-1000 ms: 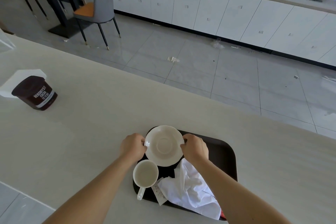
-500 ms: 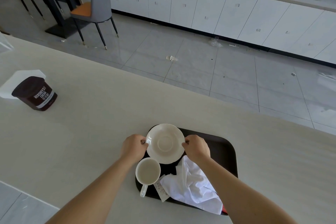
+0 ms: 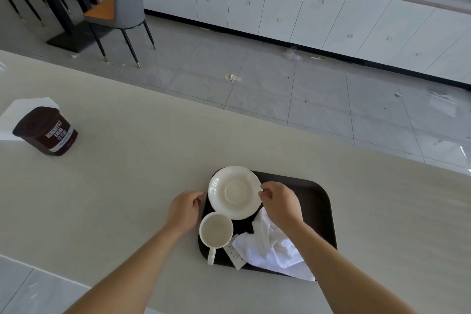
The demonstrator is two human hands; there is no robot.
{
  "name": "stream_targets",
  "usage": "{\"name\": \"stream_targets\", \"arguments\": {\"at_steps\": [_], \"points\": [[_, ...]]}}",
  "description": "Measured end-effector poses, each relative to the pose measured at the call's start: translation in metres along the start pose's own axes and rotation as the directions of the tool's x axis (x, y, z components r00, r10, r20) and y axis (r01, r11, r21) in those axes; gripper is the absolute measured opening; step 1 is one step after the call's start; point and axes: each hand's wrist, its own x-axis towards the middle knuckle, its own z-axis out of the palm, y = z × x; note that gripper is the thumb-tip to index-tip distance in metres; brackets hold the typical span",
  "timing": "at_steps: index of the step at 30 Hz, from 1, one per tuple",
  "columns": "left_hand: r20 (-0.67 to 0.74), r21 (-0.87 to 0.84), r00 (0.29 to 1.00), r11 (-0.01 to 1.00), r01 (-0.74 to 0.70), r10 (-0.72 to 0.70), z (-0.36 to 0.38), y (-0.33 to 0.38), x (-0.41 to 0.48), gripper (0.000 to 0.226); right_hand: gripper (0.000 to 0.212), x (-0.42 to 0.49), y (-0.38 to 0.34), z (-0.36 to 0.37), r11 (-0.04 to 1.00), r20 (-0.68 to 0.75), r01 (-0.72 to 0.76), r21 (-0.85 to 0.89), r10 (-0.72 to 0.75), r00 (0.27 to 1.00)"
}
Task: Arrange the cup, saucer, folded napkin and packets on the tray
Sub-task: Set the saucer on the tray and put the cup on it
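A dark tray (image 3: 318, 211) lies on the pale counter. The white saucer (image 3: 234, 192) rests flat on its far left corner, slightly over the rim. Just in front of it the empty white cup (image 3: 216, 231) stands upright, handle toward me. A crumpled white napkin (image 3: 270, 250) covers the tray's near right part, and a paper packet (image 3: 234, 255) pokes out beside the cup. My right hand (image 3: 280, 201) pinches the saucer's right rim with its fingertips. My left hand (image 3: 184, 209) hovers left of the saucer, a small gap between them, fingers loosely curled and holding nothing.
A brown cocoa tub (image 3: 46, 131) stands on a white paper (image 3: 25, 109) at the counter's far left. The counter's far edge runs diagonally behind the tray, with tiled floor, a chair (image 3: 119, 10) and white cabinets beyond.
My left hand has let go of the saucer's left rim and drawn back a little. The saucer has settled on the tray's far left corner; my right hand stays at its rim.
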Motion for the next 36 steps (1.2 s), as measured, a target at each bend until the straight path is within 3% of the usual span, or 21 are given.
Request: {"name": "stream_targets", "arguments": {"at_steps": [2,4,6,8,15,21,36], "points": [[-0.038,0.199,0.994,0.976,-0.091,0.1,-0.003,-0.018,-0.002,0.034,0.017,-0.016,-0.01,0.001,0.997,-0.083,0.082,0.008,-0.081,0.993],[-0.058,0.41,0.984,0.903,-0.132,0.17,-0.005,-0.036,-0.003,0.03,0.011,-0.037,-0.025,0.004,0.986,-0.151,0.165,0.036,-0.158,0.976],[-0.078,0.487,0.983,0.867,-0.107,0.165,-0.003,-0.051,-0.005,0.033,0.007,-0.061,-0.041,0.011,0.978,-0.164,0.199,0.067,-0.186,0.969],[-0.068,0.517,0.985,0.85,-0.101,0.158,0.002,-0.064,-0.009,0.04,0.021,-0.084,-0.051,0.023,0.981,-0.141,0.164,0.101,-0.149,0.979],[-0.06,0.54,0.982,0.833,-0.121,0.181,0.01,-0.075,-0.012,0.049,0.043,-0.139,-0.058,0.072,0.994,-0.065,0.066,0.088,-0.061,0.996],[-0.063,0.54,0.979,0.832,-0.13,0.194,0.01,-0.075,-0.013,0.046,0.041,-0.136,-0.064,0.089,0.985,-0.066,-0.135,0.109,0.143,0.988],[-0.149,0.531,0.965,0.84,-0.108,0.218,0.013,-0.075,-0.012,0.045,0.033,-0.134,-0.054,0.1,0.887,0.01,-0.298,0.352,0.315,0.949]]}}
